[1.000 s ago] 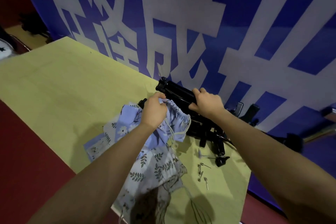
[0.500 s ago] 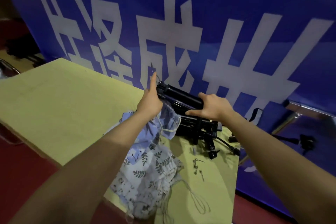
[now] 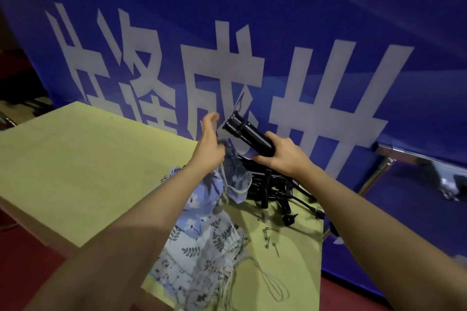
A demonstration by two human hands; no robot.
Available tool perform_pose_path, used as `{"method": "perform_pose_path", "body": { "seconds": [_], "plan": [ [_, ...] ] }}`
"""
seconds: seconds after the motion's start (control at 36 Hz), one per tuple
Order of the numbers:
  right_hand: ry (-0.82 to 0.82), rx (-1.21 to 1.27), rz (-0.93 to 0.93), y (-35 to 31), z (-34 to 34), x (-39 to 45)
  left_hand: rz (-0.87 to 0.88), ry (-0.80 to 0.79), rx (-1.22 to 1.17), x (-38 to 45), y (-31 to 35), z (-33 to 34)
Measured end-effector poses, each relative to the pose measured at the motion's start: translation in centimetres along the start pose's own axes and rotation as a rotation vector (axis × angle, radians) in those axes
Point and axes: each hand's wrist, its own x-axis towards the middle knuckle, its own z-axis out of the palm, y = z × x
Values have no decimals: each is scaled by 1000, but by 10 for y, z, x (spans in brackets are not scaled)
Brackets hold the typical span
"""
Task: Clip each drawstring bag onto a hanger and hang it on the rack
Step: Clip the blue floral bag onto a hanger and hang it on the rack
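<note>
Yellow-green table [image 3: 75,171] (blue banner [image 3: 328,7] behind)

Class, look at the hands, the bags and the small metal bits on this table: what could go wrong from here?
1. The right hand lifts the black bundle by one end; it might slip.
2. The blue bag in the left hand trails cords that may snag the black pile.
3. Loose pins could prick.

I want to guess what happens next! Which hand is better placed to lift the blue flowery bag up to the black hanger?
Probably the left hand. It rests against the top of the blue flowery bag, right beside the black hanger. The right hand is busy gripping that hanger.
</note>
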Motion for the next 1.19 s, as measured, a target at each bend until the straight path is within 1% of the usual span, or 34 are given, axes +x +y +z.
{"method": "perform_pose_path", "body": {
  "seconds": [0.06,0.14,0.17,0.22,0.33,0.39,0.47,0.53,0.64,0.69,0.75,0.83,0.86,0.89,0.94,1.06,1.11,1.19],
  "plan": [
    [-35,-88,-10,2,-1,-3,37,-12,26,2,5,-5],
    [-77,-176,-34,7,-4,-6,75,-119,129,3,12,-10],
    [-84,-184,-43,8,-4,-7,86,-160,125,3,12,-10],
    [-84,-163,-48,9,-5,-8,90,-222,45,2,12,-5],
    [-77,-134,-32,9,-3,-6,88,-185,-115,-3,20,6],
    [-67,-64,-31,12,-1,-5,71,-187,-162,-2,23,7],
    [-32,84,-34,16,0,-4,43,-225,-171,0,24,5],
    [-43,147,-55,19,0,-4,20,-227,-154,2,23,4],
    [-74,105,-118,22,-2,-6,-8,-234,-113,2,23,3],
    [-70,81,-117,23,-4,-7,-17,-230,-76,1,25,5],
    [-80,75,-100,24,-6,-8,-85,-178,14,3,26,8],
    [-82,119,-90,26,-6,-10,-221,-43,328,8,20,10],
    [-91,134,-90,27,-6,-11,-233,-14,385,7,19,10],
    [-108,144,-91,27,-6,-12,-234,11,388,7,19,9],
    [-163,137,-94,29,-4,-14,-240,73,295,4,19,9],
    [-264,-17,-93,32,4,-17,-377,154,-45,4,15,12],
    [-295,-122,-85,32,7,-19,-373,134,-74,1,16,13],
    [-315,-224,-40,29,9,-18,-288,79,-45,-6,19,15]
  ]
}}
